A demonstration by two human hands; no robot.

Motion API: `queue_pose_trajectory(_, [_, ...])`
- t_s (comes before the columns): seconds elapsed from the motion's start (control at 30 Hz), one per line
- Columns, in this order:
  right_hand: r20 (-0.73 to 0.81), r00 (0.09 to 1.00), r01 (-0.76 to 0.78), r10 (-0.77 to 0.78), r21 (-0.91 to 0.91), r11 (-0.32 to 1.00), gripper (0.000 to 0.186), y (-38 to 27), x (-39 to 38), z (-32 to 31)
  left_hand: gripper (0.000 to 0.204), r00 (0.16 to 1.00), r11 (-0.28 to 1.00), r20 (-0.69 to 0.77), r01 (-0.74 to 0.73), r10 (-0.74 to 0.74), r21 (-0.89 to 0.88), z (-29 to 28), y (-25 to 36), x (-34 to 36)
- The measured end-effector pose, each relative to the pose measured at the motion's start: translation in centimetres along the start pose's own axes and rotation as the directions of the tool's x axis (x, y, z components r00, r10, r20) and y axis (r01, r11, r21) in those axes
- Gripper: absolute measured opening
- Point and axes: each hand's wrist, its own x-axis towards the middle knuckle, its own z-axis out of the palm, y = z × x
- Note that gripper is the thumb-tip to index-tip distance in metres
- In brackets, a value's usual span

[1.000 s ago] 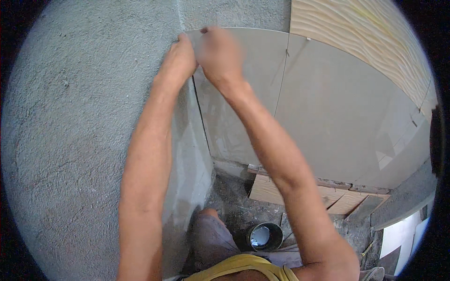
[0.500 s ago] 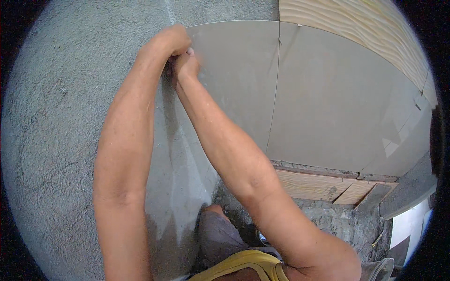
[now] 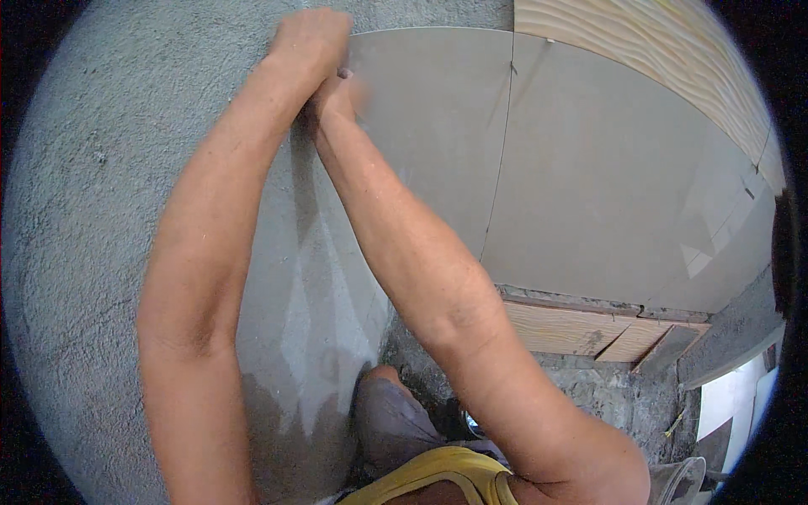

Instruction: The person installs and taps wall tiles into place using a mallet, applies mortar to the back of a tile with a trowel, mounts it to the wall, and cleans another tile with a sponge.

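A smooth, flat grey tile (image 3: 429,118) is standing beside a rough grey cement wall (image 3: 101,219); at the tile's upper-left corner, the left hand (image 3: 314,38) and right hand (image 3: 336,98) are bunching together, any grip being too hidden to tell.

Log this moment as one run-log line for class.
left hand: near grey tile, upper left corner | right hand: lower, by its left edge | grips: unclear | rough wall: at left
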Motion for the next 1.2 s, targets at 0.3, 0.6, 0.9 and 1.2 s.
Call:
queue_pose_trajectory(0.3, [-0.069, 0.960, 0.215, -0.271, -0.439, 0.873, 0.028, 0.0, -0.7, -0.1, 0.024, 0.993, 0.955, 0.024, -0.108, 0.119, -0.275, 2.0, -2.2, 0.7])
queue_pose_trajectory(0.6, [-0.082, 0.931, 0.256, -0.355, -0.548, 0.796, 0.028, 0.2, -1.5, -0.3, 0.032, 0.972, 0.886, 0.236, 0.090, 0.023, -0.455, 0.5, -2.3, 1.7])
queue_pose_trajectory(0.9, [-0.108, 0.851, 0.353, -0.513, -0.606, 0.713, 0.027, 0.8, -1.5, 0.5, 0.037, 0.978, 0.857, 0.208, 0.117, -0.012, -0.502, 1.2, -2.3, 2.0])
queue_pose_trajectory(1.2, [0.024, 0.857, 0.401, -0.515, -0.661, 0.635, 0.019, -0.2, -2.6, 0.2, 0.021, 0.989, 0.897, 0.058, -0.099, 0.138, -0.430, 2.6, -3.0, 2.0])
